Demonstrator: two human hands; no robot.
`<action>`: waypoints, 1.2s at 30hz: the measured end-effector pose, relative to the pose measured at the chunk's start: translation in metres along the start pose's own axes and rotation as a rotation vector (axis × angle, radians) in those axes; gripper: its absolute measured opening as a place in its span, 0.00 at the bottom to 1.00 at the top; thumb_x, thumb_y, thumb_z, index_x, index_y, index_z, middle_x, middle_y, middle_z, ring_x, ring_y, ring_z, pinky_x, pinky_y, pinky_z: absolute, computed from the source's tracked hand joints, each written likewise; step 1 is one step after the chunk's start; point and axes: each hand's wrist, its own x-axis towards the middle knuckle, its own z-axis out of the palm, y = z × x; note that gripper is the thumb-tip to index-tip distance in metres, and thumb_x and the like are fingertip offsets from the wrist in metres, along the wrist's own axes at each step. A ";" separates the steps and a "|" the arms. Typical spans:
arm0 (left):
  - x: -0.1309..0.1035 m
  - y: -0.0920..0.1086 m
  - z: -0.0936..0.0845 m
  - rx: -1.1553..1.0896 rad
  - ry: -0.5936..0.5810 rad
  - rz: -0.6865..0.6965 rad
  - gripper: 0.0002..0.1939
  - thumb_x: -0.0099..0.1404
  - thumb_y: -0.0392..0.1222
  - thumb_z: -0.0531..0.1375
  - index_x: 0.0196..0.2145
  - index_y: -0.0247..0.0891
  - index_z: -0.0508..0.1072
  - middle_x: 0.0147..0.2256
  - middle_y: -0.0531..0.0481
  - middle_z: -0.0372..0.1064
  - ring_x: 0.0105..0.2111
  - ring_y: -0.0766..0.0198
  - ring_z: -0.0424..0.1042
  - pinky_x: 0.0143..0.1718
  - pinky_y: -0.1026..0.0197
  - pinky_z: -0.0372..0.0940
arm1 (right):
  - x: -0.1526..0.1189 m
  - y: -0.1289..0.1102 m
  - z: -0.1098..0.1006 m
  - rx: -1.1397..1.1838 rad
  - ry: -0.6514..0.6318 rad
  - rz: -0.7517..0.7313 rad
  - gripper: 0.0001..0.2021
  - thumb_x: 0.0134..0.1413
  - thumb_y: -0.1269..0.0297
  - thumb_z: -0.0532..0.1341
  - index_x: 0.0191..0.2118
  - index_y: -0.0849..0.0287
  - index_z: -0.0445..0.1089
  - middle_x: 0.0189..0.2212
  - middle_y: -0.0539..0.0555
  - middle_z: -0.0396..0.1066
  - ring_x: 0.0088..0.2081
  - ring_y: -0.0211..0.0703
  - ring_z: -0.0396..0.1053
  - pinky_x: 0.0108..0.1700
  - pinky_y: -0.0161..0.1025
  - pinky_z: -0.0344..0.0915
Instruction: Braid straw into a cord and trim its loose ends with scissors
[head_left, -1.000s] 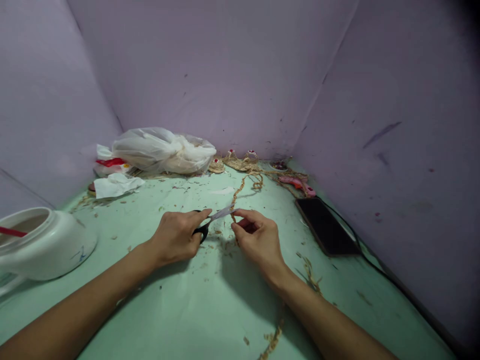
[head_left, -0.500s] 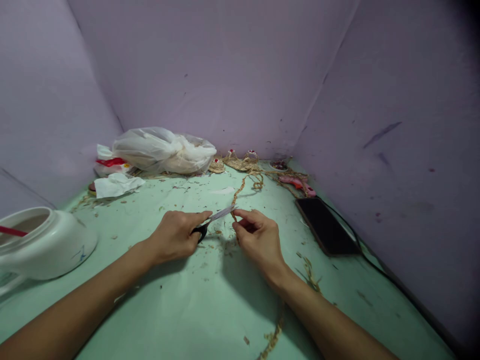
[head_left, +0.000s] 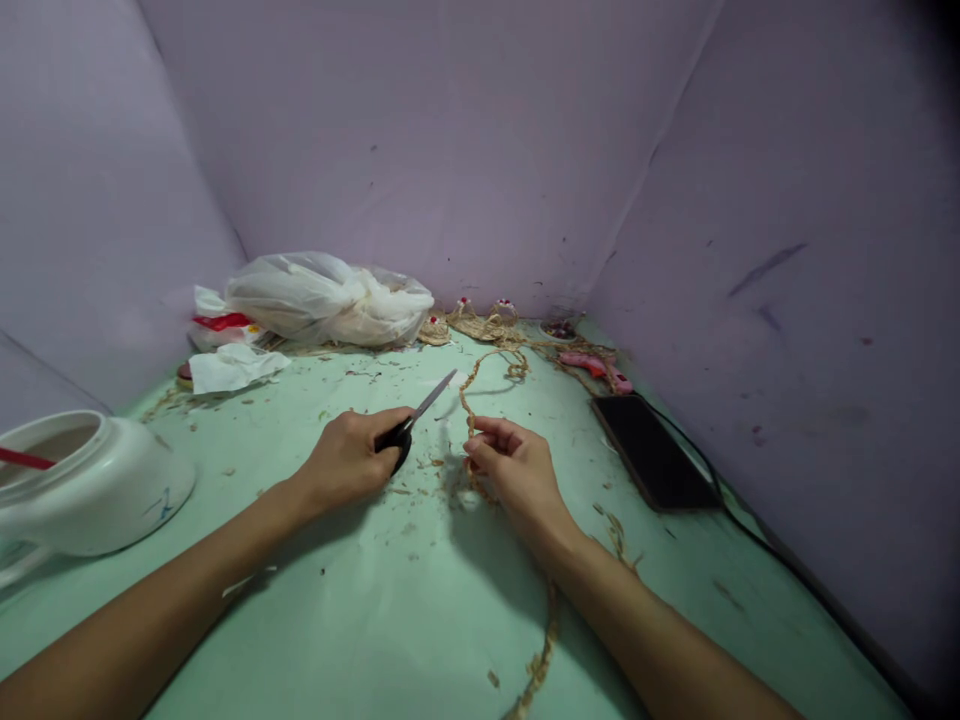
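My left hand [head_left: 358, 452] is closed around the black handles of a pair of scissors [head_left: 430, 400]. Their blades look closed together and point up and away, just left of the cord. Between the thumb and forefinger of my right hand [head_left: 514, 462] is a braided straw-coloured cord [head_left: 466, 390]. From the pinch it runs away to a loose coil at the back of the table. More of the cord hangs below my fingers, and a length comes out from under my right forearm toward the near edge.
A white pot [head_left: 142, 485] with a red stick stands at left. Behind are a tied plastic bag [head_left: 322, 300], crumpled tissue [head_left: 236, 368] and small woven pieces [head_left: 480, 325]. A phone [head_left: 654, 452] with a cable and a pink tool [head_left: 596, 368] lie right. Purple walls enclose the green table [head_left: 360, 620].
The scissors have come away from the cord to the left, and their blades have swung to point more upward. My right hand still pinches the cord, having shifted only slightly.
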 end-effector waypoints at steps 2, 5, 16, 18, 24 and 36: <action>-0.001 0.000 0.001 0.041 0.002 -0.002 0.19 0.54 0.35 0.50 0.42 0.42 0.70 0.30 0.55 0.73 0.27 0.67 0.70 0.28 0.68 0.61 | 0.000 -0.001 0.001 0.090 -0.014 0.078 0.13 0.33 0.71 0.60 0.33 0.65 0.68 0.16 0.46 0.64 0.17 0.32 0.61 0.21 0.31 0.59; -0.003 0.002 0.002 0.151 0.029 0.017 0.21 0.52 0.36 0.51 0.45 0.45 0.68 0.34 0.55 0.73 0.32 0.63 0.71 0.33 0.65 0.62 | 0.000 -0.002 0.001 0.179 -0.032 0.180 0.13 0.32 0.73 0.59 0.32 0.64 0.68 0.18 0.46 0.65 0.16 0.31 0.61 0.21 0.32 0.61; -0.008 0.016 0.005 0.494 -0.062 0.158 0.28 0.51 0.38 0.52 0.52 0.39 0.61 0.36 0.47 0.70 0.33 0.55 0.70 0.33 0.56 0.62 | -0.005 -0.004 0.001 0.289 -0.146 0.267 0.14 0.31 0.74 0.59 0.32 0.63 0.70 0.19 0.46 0.65 0.14 0.29 0.58 0.20 0.34 0.63; -0.008 0.016 0.006 0.518 -0.050 0.154 0.28 0.51 0.38 0.52 0.52 0.39 0.61 0.36 0.47 0.70 0.33 0.55 0.70 0.32 0.56 0.62 | -0.006 -0.005 0.002 0.303 -0.151 0.270 0.15 0.30 0.73 0.60 0.33 0.63 0.70 0.19 0.45 0.64 0.14 0.29 0.57 0.20 0.34 0.63; -0.008 0.012 0.007 0.516 -0.076 0.135 0.27 0.52 0.36 0.50 0.53 0.38 0.60 0.37 0.47 0.71 0.33 0.56 0.71 0.31 0.57 0.62 | -0.004 -0.003 0.001 0.254 -0.179 0.205 0.09 0.30 0.70 0.61 0.27 0.62 0.70 0.20 0.45 0.64 0.14 0.28 0.56 0.21 0.34 0.63; -0.006 0.003 0.005 0.285 0.060 0.005 0.25 0.52 0.36 0.51 0.50 0.45 0.64 0.40 0.53 0.72 0.37 0.61 0.71 0.34 0.63 0.62 | -0.002 -0.003 0.000 0.283 -0.120 0.211 0.19 0.31 0.73 0.58 0.37 0.60 0.70 0.19 0.43 0.63 0.14 0.28 0.54 0.22 0.36 0.64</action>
